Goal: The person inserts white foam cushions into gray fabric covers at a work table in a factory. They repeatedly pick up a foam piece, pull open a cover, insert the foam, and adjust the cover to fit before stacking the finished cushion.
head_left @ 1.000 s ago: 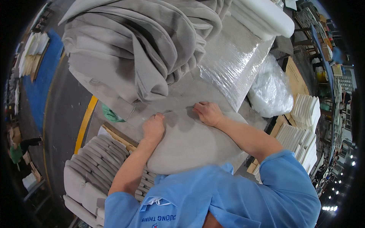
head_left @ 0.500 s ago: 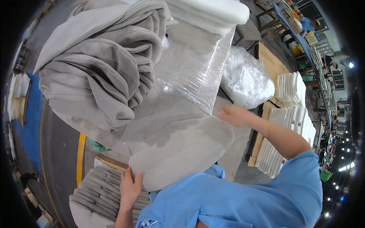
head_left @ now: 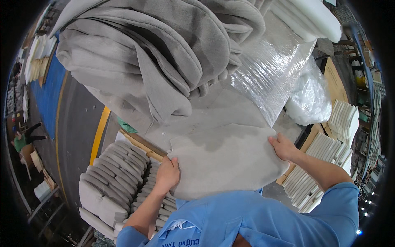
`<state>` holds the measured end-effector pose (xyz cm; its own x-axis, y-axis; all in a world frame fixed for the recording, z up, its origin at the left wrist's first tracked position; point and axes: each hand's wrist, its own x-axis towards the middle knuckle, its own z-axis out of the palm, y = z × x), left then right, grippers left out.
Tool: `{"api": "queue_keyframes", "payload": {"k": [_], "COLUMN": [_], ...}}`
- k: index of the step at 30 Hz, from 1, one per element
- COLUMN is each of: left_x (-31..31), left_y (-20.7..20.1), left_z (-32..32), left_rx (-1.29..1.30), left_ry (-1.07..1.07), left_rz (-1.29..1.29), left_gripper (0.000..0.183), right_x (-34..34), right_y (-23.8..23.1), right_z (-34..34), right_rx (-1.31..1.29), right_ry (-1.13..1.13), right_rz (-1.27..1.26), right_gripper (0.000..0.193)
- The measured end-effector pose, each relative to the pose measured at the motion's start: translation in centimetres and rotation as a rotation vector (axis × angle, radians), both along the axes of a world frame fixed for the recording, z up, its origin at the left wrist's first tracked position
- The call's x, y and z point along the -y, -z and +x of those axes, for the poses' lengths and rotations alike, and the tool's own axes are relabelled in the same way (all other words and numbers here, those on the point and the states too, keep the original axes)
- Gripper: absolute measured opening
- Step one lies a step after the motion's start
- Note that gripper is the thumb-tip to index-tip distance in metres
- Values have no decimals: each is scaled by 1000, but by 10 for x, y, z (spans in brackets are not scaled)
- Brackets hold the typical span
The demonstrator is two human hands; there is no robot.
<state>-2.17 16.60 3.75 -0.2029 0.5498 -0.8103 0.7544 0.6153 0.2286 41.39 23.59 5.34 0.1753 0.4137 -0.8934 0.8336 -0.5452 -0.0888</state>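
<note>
A flat grey fabric cushion (head_left: 226, 160) with rounded ends lies across the table's near edge, against my blue shirt. My left hand (head_left: 168, 173) grips its left end, thumb on top and the other fingers partly out of sight. At its right end, my right hand (head_left: 283, 148) holds the edge, thumb upward, with some fingertips hidden. A darker patch runs along the cushion's far side; how firmly it is filled I cannot tell. Just beyond it, a large heap of grey fabric covers (head_left: 135, 61) is piled on the table.
Clear plastic sheeting (head_left: 267, 61) covers the table's far right, below a white padding roll (head_left: 308, 18). Bundled plastic (head_left: 309, 101) sits to the right, near stacked white pads (head_left: 319, 168). Stacked grey cushions (head_left: 115, 177) stand at lower left. A person (head_left: 20, 142) is far left.
My right hand has come down onto the cushion's right end and taken hold. My view has shifted, so the heap and table appear larger and further right.
</note>
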Motion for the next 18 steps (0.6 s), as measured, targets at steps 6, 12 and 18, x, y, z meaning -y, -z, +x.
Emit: {"api": "queue_keyframes", "payload": {"k": [6,12,18], "left_x": [-8,5,5], "left_y": [28,64,58], "left_z": [-8,-23,-22], "left_rx": [2,130,98], "left_ry": [-54,-216,-301], "left_rz": [0,-11,1], "left_gripper": [53,59,62], "right_x": [-13,-19,-18], "right_y": [14,39,46], "right_z": [2,9,6], "right_rx": [28,-29,-264], "right_ry": [12,161,429], "right_rz": [-32,-49,-27], "right_gripper": [68,67,69]}}
